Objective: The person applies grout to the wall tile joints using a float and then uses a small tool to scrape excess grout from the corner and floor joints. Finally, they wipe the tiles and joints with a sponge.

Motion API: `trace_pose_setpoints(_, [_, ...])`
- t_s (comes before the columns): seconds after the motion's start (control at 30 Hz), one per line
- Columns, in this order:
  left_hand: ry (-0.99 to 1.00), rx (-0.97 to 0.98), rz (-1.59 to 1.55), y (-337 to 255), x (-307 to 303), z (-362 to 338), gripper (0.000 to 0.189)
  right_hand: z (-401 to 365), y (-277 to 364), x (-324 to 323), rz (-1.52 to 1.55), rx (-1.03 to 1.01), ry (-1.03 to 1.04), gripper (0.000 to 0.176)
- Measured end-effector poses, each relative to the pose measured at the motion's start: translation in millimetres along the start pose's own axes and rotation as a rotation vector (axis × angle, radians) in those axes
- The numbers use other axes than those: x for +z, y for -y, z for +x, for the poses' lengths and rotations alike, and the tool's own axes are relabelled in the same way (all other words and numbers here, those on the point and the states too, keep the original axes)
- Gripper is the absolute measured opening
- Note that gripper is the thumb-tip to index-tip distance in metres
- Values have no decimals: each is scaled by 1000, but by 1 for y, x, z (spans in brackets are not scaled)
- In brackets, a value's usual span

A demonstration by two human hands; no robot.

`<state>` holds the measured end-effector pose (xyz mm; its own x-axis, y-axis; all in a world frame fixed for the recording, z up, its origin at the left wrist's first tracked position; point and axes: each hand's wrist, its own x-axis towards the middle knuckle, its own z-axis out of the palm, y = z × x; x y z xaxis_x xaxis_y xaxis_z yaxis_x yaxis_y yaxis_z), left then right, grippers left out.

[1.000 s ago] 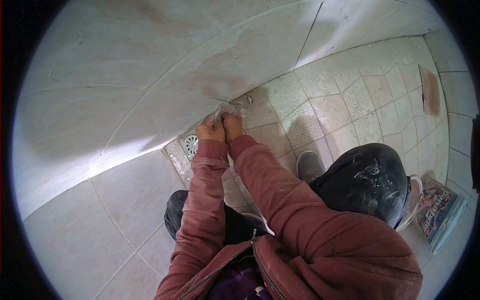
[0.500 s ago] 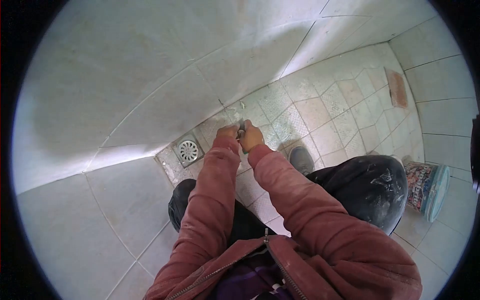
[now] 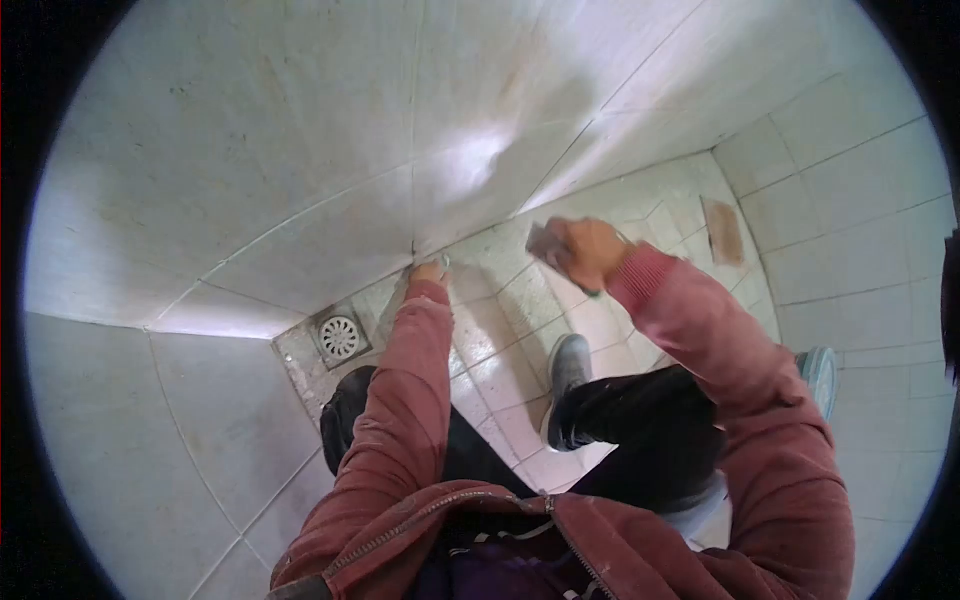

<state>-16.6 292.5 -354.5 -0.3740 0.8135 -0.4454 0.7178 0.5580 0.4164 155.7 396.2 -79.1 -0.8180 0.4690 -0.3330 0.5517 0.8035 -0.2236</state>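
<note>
Right now the scraper is up off the floor, its flat blade sticking out to the left of my right hand, whose fingers are clenched round the handle. It hangs above the floor tiles, clear of the wall. My left hand is down at the foot of that wall, fingertips against the spot where the vertical joint meets the floor; I cannot tell whether they pinch anything. I judge this a gap between strokes, blade held off while the left hand feels the seam. The next move, as I read it, calls for bringing the blade low to that corner, angled along the seam and clear of the left fingers. A floor drain lies just left of the spot, my shoe nearer me, a brown offcut well apart
</note>
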Motion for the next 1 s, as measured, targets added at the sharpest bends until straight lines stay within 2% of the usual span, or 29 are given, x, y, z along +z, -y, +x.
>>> trace_pose_setpoints(0.03, [19, -23, -41, -2, 1, 5, 41, -26, 19, -27, -9, -115, 55, 26])
trace_pose_setpoints(0.1, [18, -116, -174, 10, 29, 32, 41, -72, 38, -56, 43, -182, 85, 20])
trace_pose_setpoints(0.17, [-10, -235, -315, 14, 51, 58, 41, -110, 50, -79, 299, -253, 238, 21])
trace_pose_setpoints(0.23, [-53, -360, -448, 14, 73, 77, 42, -121, 40, -58, 559, -412, 183, 26])
trace_pose_setpoints(0.3, [-132, -461, -534, 14, 88, 87, 44, -112, 19, -40, 511, -452, 202, 30])
trace_pose_setpoints(0.37, [-215, -544, -584, 17, 106, 94, 45, -101, 6, -52, 233, -386, 153, 31])
trace_pose_setpoints(0.4, [-264, -579, -601, 18, 112, 98, 46, -92, -1, -55, 382, -363, 161, 30])
trace_pose_setpoints(0.43, [-310, -602, -615, 20, 118, 100, 47, -84, -8, -55, 387, -381, 166, 30])
trace_pose_setpoints(0.5, [-391, -616, -628, 27, 132, 105, 50, -64, -21, -52, 191, -448, 265, 27])
trace_pose_setpoints(0.57, [-428, -579, -649, 40, 145, 104, 61, -37, -40, -38, 141, -483, 288, 24])
trace_pose_setpoints(0.6, [-451, -600, -709, 36, 144, 97, 60, -23, -49, -31, 77, -498, 314, 21])
trace_pose_setpoints(0.77, [-608, -705, -932, -3, 97, 65, 60, 66, -70, -8, 1, -564, 385, 24])
trace_pose_setpoints(0.83, [-938, -542, -1514, -38, 65, 45, 62, 94, -71, 6, 4, -607, 445, 25])
trace_pose_setpoints(0.87, [-946, -559, -1504, -50, 59, 39, 62, 106, -69, 10, -54, -624, 479, 26])
trace_pose_setpoints(0.93, [-1089, -386, -1224, -67, 55, 25, 66, 121, -61, 8, -104, -656, 522, 26])
trace_pose_setpoints(1.0, [-1069, -388, -1053, -75, 54, 16, 61, 130, -51, 3, -178, -614, 558, 28])
